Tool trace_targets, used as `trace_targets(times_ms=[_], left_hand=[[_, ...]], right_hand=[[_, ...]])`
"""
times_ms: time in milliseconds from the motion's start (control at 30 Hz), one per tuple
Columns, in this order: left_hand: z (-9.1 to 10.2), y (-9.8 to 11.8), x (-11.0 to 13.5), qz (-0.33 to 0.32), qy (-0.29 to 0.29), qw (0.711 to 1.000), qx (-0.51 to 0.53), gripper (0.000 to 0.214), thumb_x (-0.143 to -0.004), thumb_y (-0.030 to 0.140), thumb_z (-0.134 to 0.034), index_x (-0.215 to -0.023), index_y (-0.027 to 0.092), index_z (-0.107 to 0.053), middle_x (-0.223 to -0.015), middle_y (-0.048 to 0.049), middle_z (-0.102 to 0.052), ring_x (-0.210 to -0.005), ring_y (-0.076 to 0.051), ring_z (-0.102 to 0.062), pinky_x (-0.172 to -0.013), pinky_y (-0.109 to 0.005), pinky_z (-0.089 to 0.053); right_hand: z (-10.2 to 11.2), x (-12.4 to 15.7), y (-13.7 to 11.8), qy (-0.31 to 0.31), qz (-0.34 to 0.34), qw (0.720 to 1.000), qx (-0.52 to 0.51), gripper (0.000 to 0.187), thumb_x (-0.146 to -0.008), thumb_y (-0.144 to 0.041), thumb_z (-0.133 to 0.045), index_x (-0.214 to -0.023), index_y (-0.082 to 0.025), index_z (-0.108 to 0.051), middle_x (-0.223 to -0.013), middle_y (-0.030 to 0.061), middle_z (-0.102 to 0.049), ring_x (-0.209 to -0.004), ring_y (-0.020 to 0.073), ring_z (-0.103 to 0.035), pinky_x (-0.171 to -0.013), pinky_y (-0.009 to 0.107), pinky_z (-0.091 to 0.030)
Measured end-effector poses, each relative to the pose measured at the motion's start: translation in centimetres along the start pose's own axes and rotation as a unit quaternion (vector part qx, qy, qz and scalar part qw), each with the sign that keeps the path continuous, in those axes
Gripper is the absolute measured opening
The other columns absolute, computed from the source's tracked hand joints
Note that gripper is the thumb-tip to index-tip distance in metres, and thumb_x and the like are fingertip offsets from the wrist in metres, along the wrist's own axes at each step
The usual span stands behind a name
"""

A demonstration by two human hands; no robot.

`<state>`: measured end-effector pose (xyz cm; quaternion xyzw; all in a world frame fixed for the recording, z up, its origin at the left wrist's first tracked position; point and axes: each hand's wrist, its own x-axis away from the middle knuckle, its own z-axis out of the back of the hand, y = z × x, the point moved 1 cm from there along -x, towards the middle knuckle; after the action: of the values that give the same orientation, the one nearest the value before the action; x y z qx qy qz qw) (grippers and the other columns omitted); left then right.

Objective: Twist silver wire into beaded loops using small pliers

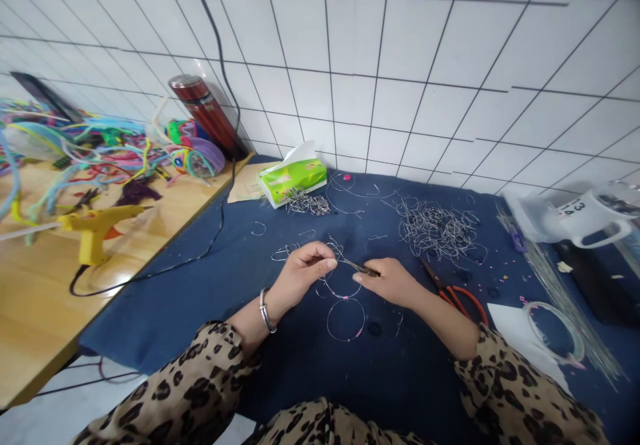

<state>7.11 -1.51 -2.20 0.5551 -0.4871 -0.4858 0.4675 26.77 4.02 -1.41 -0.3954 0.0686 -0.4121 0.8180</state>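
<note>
My left hand point(303, 268) is pinched on a thin wire ring point(341, 288) over the dark blue cloth point(210, 298). My right hand point(393, 280) is closed on small dark pliers point(364, 269) whose tip meets the wire near the left fingertips. A second wire ring point(346, 319) with pink beads lies on the cloth just below both hands. A silver bangle sits on my left wrist. Both sleeves are leopard print.
A pile of wire rings point(437, 228) lies beyond my right hand, with orange-handled pliers point(457, 291) beside it. A green tissue pack point(294, 179), a yellow glue gun point(95, 228) on the wooden table, a red flask point(207, 111), pipe cleaners point(100, 148) and a white mug point(590, 221) stand around.
</note>
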Motion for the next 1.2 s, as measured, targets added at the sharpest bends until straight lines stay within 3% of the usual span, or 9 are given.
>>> trace_targets(times_ms=[267,533,767,900,1067,1200], left_hand=[[0.0,-0.3,0.1,0.005,0.014,1.000,0.004,0.016,-0.074,0.030,-0.066,-0.080,0.016,-0.064,-0.070,-0.0022,-0.060,-0.067,-0.013,-0.054,-0.066,-0.025,-0.042],[-0.2,0.1,0.1,-0.021,0.029,0.998,-0.045,0.015,-0.073,0.032,-0.067,-0.072,0.016,-0.066,-0.073,-0.0029,-0.060,-0.067,-0.013,-0.052,-0.063,-0.025,-0.041],[-0.2,0.1,0.0,-0.033,0.090,0.993,-0.065,0.013,-0.073,0.031,-0.066,-0.072,0.017,-0.066,-0.074,-0.0034,-0.062,-0.071,-0.015,-0.055,-0.068,-0.027,-0.043],[-0.1,0.1,-0.1,-0.040,0.120,0.988,-0.084,0.013,-0.074,0.030,-0.065,-0.073,0.017,-0.066,-0.075,-0.0034,-0.063,-0.073,-0.015,-0.056,-0.072,-0.027,-0.044],[-0.3,0.1,0.0,-0.027,0.113,0.989,-0.094,0.013,-0.075,0.030,-0.065,-0.077,0.017,-0.067,-0.077,-0.0036,-0.065,-0.074,-0.015,-0.058,-0.073,-0.027,-0.045],[-0.5,0.0,0.1,-0.022,0.095,0.992,-0.085,0.013,-0.075,0.030,-0.065,-0.078,0.017,-0.067,-0.077,-0.0039,-0.066,-0.075,-0.015,-0.059,-0.073,-0.027,-0.045]], right_hand=[[-0.2,0.0,-0.2,0.039,0.000,0.990,0.134,0.036,-0.081,-0.049,-0.050,-0.062,-0.018,-0.053,-0.060,-0.0019,-0.053,-0.054,0.0086,-0.043,-0.051,0.023,-0.020],[-0.9,0.0,0.1,0.073,0.007,0.982,0.175,0.034,-0.082,-0.049,-0.048,-0.065,-0.019,-0.052,-0.068,-0.0021,-0.054,-0.060,0.0088,-0.046,-0.053,0.022,-0.021],[-1.3,-0.2,0.7,0.171,0.004,0.969,0.181,0.024,-0.081,-0.040,-0.053,-0.068,-0.019,-0.050,-0.072,-0.0021,-0.050,-0.068,0.0097,-0.046,-0.058,0.022,-0.025],[-1.3,-0.3,0.7,0.195,0.024,0.972,0.129,0.021,-0.079,-0.036,-0.055,-0.067,-0.019,-0.050,-0.071,-0.0022,-0.048,-0.068,0.0102,-0.045,-0.060,0.022,-0.029],[-1.3,-0.2,0.4,0.187,0.076,0.979,0.001,0.020,-0.081,-0.032,-0.054,-0.066,-0.019,-0.050,-0.067,-0.0033,-0.046,-0.064,0.0093,-0.045,-0.061,0.021,-0.033],[-1.2,0.0,0.2,0.195,0.082,0.977,-0.006,0.017,-0.081,-0.032,-0.054,-0.070,-0.019,-0.053,-0.070,-0.0023,-0.048,-0.066,0.0100,-0.046,-0.062,0.022,-0.034]])
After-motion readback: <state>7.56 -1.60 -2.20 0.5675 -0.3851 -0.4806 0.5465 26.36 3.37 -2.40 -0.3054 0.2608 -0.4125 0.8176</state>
